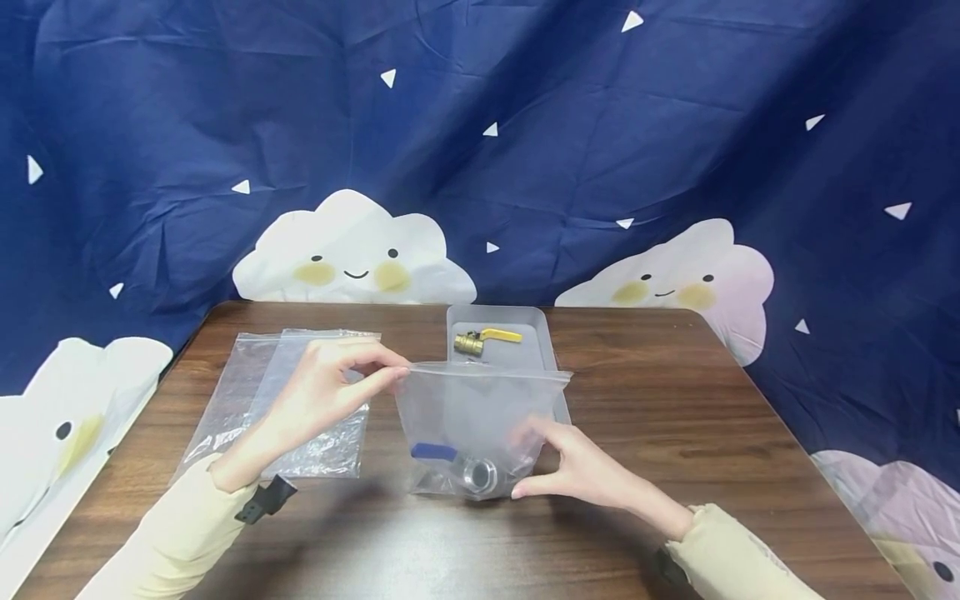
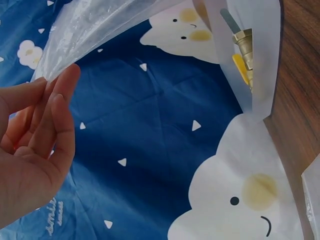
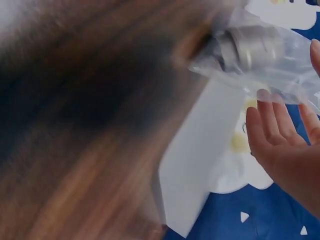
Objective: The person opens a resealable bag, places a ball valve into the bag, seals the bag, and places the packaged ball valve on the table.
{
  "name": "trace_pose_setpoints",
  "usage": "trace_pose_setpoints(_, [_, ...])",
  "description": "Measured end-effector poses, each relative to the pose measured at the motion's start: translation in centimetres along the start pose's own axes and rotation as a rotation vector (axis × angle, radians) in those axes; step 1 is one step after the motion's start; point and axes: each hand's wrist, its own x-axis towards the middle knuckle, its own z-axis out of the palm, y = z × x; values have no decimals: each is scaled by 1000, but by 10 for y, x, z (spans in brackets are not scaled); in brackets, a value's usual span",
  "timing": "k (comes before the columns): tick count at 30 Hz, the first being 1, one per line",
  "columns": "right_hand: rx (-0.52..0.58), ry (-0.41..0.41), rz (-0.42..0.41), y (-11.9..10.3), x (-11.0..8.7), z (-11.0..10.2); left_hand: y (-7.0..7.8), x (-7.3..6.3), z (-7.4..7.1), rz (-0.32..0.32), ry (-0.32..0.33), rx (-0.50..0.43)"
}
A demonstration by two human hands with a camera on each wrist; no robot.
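The bench [image 1: 645, 400] ends at the blue cloud-printed backdrop [image 1: 540, 92], and the far end of the grey tray [image 1: 498, 315] reaches that far edge. Bench wood runs from the tray across to the right edge, giving the right hand [image 1: 577, 467] room to move on that side; a narrower strip lies between the tray and the two flat bags [image 1: 243, 367] on the left. Bench also shows in front of the upright zip bag [image 1: 423, 404], toward the person.

There is one upright bag, just in front of the tray and overlapping it in the head view. Inside it, at the bottom and right of its middle, sits one blue-handled valve [image 1: 478, 476]. One yellow-handled brass valve [image 1: 469, 343] lies in the tray's far half; the left wrist view also shows a grey piece [image 2: 230, 21] by it, and whether it is separate I cannot tell.

The left hand [image 1: 337, 383] pinches the upright bag's top left corner between thumb and fingers. The right hand's fingers are extended behind the bag's right side, thumb spread apart near its lower corner.
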Motion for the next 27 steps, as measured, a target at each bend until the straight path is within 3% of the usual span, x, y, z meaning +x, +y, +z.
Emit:
trace_pose_setpoints(5, [-37,5,61,3,-1,15,0,-1,-1,-8,-2,-3])
trace_pose_setpoints(8, [-88,21,57,3,-1,24,-1,-2,0,-15,-4,-7])
trace_pose_setpoints(15, [-209,81,8,1,3,39,-3,-3,0,-16,-6,-17])
trace_pose_setpoints(20, [-284,114,-56,3,6,48,-2,-4,-1,-51,-18,-19])
trace_pose_setpoints(27, [-258,117,-156,7,11,48,-4,-6,-3,-100,-35,-22])
